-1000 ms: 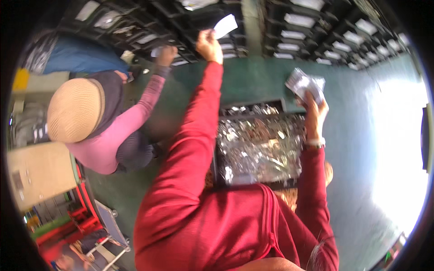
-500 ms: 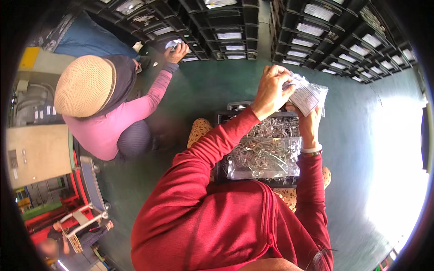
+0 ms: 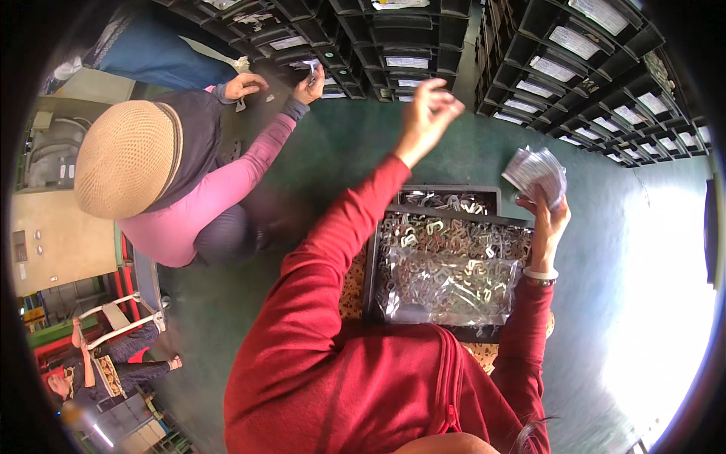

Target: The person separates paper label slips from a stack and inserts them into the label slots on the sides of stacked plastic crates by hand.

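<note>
My right hand [image 3: 550, 219] is closed around a clear plastic packet [image 3: 538, 175] with white printed paper, held up at the right beyond the tray. Raised ahead of me, my left hand [image 3: 429, 121] is slightly blurred, its bent fingers apart and nothing visible in them. Between my arms, a black tray [image 3: 372, 284] full of small curved metal pieces [image 3: 446, 236] rests over my patterned trousers. A clear plastic bag [image 3: 454, 291] lies across the pieces in the tray's near part. Just past its far edge is another black tray [image 3: 495, 198] with similar metal pieces.
Stacked black bins [image 3: 408, 45] with white labels rise ahead, continuing at the right. At my left crouches a co-worker in a tan woven hat [image 3: 127, 159] and pink top, hands by the bins. A trolley [image 3: 125, 325] and another person stand at the lower left.
My left hand has let go of the packet and moved left and farther out. My right hand has carried the packet a little right. The co-worker's other hand has come into view.
</note>
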The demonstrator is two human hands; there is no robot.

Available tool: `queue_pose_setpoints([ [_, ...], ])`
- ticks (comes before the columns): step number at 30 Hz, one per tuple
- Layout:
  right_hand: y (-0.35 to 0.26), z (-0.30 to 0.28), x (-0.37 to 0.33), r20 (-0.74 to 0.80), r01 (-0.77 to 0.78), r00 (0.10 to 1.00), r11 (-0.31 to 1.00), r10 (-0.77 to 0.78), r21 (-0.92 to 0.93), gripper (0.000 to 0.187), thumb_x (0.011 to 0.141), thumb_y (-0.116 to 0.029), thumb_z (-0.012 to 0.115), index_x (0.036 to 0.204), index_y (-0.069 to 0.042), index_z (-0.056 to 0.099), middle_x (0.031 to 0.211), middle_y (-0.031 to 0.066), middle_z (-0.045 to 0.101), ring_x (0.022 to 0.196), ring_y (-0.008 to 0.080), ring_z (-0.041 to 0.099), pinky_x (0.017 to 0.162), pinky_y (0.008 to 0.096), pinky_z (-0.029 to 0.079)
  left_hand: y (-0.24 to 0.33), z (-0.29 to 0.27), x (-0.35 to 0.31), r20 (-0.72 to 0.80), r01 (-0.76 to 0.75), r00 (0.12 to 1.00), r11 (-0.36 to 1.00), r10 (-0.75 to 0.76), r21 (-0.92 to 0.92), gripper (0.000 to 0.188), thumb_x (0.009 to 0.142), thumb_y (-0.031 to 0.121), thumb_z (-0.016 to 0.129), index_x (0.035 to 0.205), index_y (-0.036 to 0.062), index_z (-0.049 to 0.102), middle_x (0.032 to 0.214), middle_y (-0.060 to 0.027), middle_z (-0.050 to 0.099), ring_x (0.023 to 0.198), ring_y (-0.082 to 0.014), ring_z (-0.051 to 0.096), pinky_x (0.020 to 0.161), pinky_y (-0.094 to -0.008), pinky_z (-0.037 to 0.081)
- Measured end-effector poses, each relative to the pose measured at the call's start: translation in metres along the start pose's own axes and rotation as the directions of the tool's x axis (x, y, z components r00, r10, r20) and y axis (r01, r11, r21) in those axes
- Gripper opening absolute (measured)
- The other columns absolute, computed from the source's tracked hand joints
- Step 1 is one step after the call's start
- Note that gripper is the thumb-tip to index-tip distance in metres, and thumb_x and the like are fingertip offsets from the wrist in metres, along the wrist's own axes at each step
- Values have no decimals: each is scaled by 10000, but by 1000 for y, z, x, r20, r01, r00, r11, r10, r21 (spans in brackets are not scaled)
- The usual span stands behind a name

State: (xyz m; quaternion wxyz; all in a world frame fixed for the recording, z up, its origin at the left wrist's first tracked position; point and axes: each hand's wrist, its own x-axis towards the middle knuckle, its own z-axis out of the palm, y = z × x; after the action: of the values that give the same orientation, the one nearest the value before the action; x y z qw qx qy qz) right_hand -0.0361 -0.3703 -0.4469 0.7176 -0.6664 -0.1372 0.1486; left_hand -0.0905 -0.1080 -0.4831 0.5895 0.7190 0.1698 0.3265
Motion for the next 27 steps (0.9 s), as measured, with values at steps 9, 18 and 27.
queue_pose_setpoints([
  [9, 19, -9, 12, -157, -54, 986, 999, 52, -7, 216, 853, -57, 557, 1032, 62, 539, 859, 123, 612, 632, 207, 629, 551, 293, 555, -195, -44, 104, -727, 300, 680, 940, -92, 162, 217, 710, 79, 719, 916, 58, 654, 886, -107, 642, 782, -205, 605, 683, -335, 491],
  [18, 18, -12, 16, -140, -138, 981, 990, 132, -40, 186, 849, -59, 564, 996, 56, 566, 848, 116, 615, 630, 200, 623, 495, 284, 543, -204, -27, 113, -814, 246, 579, 942, 46, 229, 191, 692, 94, 742, 832, 10, 643, 818, -95, 602, 701, -191, 590, 640, -324, 485],
  [27, 17, -12, 17, -121, -152, 982, 988, 148, -29, 162, 855, -47, 553, 984, 53, 555, 845, 117, 611, 637, 203, 619, 490, 281, 538, -193, -36, 110, -799, 144, 595, 990, -84, 4, 162, 741, 173, 711, 774, 37, 631, 836, -73, 563, 777, -209, 536, 715, -338, 426],
])
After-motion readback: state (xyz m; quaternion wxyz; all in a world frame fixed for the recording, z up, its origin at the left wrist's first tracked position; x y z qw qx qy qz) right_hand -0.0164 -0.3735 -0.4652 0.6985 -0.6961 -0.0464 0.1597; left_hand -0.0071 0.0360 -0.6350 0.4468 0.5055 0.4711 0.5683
